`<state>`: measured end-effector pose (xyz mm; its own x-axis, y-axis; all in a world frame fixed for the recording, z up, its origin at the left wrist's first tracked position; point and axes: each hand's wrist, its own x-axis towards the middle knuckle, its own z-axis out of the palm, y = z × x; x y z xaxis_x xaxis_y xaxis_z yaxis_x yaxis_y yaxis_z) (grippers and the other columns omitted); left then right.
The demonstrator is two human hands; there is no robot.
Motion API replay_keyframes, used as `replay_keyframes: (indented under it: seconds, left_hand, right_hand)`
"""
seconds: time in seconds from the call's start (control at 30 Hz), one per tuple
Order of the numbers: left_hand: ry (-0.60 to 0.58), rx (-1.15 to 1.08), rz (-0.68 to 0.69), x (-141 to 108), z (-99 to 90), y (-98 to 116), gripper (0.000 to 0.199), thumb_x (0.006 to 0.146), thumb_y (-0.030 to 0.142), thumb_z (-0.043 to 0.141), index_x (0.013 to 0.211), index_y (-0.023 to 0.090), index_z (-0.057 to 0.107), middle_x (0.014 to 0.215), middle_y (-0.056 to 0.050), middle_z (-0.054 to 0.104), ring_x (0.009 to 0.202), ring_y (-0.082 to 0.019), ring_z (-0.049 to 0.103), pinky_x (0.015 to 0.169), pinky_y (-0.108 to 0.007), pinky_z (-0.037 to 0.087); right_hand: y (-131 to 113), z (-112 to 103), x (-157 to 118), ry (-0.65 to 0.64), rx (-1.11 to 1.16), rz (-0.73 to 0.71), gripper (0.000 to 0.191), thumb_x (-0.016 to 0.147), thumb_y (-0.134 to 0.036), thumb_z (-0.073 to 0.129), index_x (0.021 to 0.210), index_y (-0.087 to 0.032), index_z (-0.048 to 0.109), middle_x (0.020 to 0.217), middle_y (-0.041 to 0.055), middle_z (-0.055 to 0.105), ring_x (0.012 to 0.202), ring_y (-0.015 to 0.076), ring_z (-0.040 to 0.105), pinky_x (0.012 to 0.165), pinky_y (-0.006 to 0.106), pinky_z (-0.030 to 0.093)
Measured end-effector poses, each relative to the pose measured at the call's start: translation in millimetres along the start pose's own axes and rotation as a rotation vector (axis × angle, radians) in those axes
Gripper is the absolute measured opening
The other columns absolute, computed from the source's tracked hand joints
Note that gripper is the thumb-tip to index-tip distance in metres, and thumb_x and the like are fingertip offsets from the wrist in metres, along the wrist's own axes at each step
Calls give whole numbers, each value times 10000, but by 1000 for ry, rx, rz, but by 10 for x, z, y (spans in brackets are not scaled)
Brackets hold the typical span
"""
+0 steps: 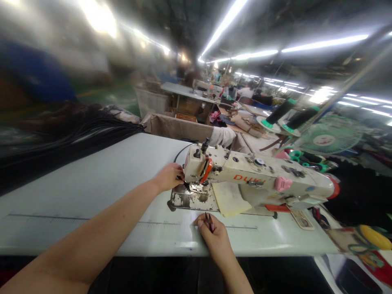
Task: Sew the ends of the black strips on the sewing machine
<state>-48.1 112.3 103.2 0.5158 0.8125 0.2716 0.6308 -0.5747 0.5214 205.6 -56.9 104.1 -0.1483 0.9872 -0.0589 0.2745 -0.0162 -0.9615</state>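
Sewing machine [223, 169], pale and worn, with orange lettering on its side: it stands on the light tabletop [147, 159] in front of me, its needle end toward my left and its orange-red wheel toward my right. My left hand [168, 177] reaches across to that needle end, fingers bent in close beside the presser foot [196, 188]. A small dark piece of material [186, 185] shows at the fingertips; I cannot tell whether they are pinching it or only touching it. My right hand [214, 230] is lower, near the front edge of the tabletop, curled around a pair of small snips [209, 220] whose dark blades point up and away from me. Its thumb and forefinger are drawn together; I cannot tell whether anything thin lies between them.

Between my hands is the machine's metal base plate [192, 201], its finish patchy. A pale yellow sheet [231, 200] lies under the machine's arm, and a pink piece [281, 183] is fixed to its side. Ruler markings [156, 224] run along the front of the tabletop. Long black strips [76, 141] are heaped at the far left. Behind the machine, to the right, are black thread spools [280, 111] and a green fan [324, 141].
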Motion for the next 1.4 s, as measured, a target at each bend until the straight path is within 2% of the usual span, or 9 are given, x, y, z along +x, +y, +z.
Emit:
replay_keyframes:
  seconds: [0.23,0.47,0.63,0.8,1.0,1.13,1.23,1.33,1.4]
  left_hand:
    - [-45,12,-86,-328,-35,100,182,897,260,686,1008,295,825,1015,-26,736,963,-193,683,915,-300,513]
    - [-89,40,-248,-419,-39,285,241,890,248,677,1078,317,810,1071,-18,718,953,-208,691,873,-306,524]
    - [-110,44,-358,-491,30,558,222,857,241,689,1040,270,811,1046,-37,702,859,-203,694,810,-307,535]
    - [-93,61,-460,-579,176,877,303,869,193,643,1146,227,760,1138,-74,671,981,-234,687,891,-333,534]
    - [-108,54,-549,-566,331,1171,323,864,156,606,1169,163,711,1185,-106,620,959,-198,683,908,-286,531]
    - [-153,-10,-606,-566,337,1303,485,879,222,648,1349,113,597,1300,-146,563,1033,-219,685,954,-283,529]
    - [-204,13,-603,-596,320,1368,471,951,271,567,1390,101,562,1313,-166,565,1107,-254,681,1006,-317,520]
    - [-261,31,-587,-665,318,1422,486,976,185,444,1451,104,504,1393,-187,535,1131,-246,688,1007,-309,525]
    - [-306,51,-566,-725,318,1462,584,924,106,461,1508,96,432,1455,-202,500,1180,-253,674,1033,-311,518]
  right_hand:
    - [91,4,21,18,-34,-30,327,873,-523,642,808,-207,699,658,-21,522,626,156,434,637,288,394]
    - [86,8,6,20,-27,-25,305,883,-500,636,810,-209,695,655,-26,515,618,152,425,635,288,385]
    - [-12,7,-2,-2,-21,-19,271,884,-459,631,811,-203,681,696,-15,547,654,157,450,657,287,386]
    - [-113,2,-12,-16,-1,-2,241,874,-426,627,823,-195,674,740,-1,579,707,169,482,682,286,386]
    - [-86,-11,-6,-27,-5,-11,229,880,-416,616,825,-200,667,732,-15,553,698,159,462,686,285,377]
    - [-97,-10,-19,-24,5,-17,222,886,-412,612,821,-205,661,723,-21,539,691,155,451,686,285,374]
    - [-126,-21,-49,-28,19,-14,249,887,-437,623,820,-201,667,718,-21,531,690,152,446,672,282,360]
    - [-138,-73,-127,-31,68,7,317,874,-502,657,818,-190,673,703,-23,514,666,142,424,637,276,335]
    - [-115,-132,-220,2,113,35,383,873,-564,668,824,-184,677,655,-40,463,622,129,385,597,270,304]
